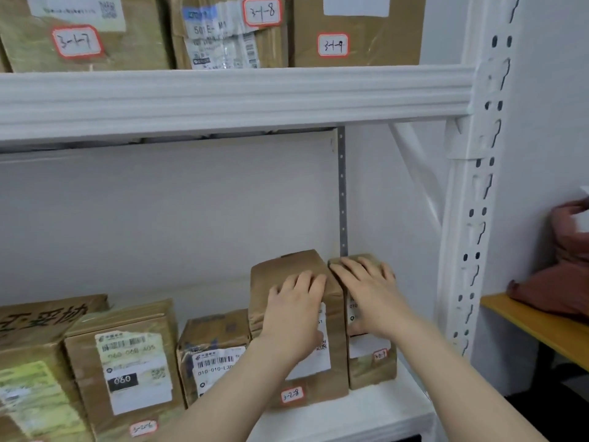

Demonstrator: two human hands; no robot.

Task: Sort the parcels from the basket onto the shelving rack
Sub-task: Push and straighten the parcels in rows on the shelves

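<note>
Lower shelf, L to R: box w/ printed characters [41, 317], box marked 060 [127, 362], small box [216, 349], then the two parcels being handled. We find the left hand [296, 301] lying flat, fingers straight and gripping nothing, on the top front of the tall parcel [299, 371] tagged 3-2-8. The right hand [366, 288] is likewise flat, fingers spread, on top of the shorter parcel [373, 368] tagged 3-2-9, which stands touching it at the row's right end. We judge the step to be seating and squaring these two. Recommend pushing both back evenly, faces flush w/ neighbours, tags outward and legible; watch the tall one, which is narrow and could tip. Basket not in view. Surface: white shelf board [366, 413]; the white beam [223, 97] above carries boxes [223, 30] tagged 3-1-7 to 3-1-9. Room: white slotted upright [478, 186], pale wall, then a yellow tabletop [535, 323] w/ a reddish bag [564, 282] at far right.
</note>
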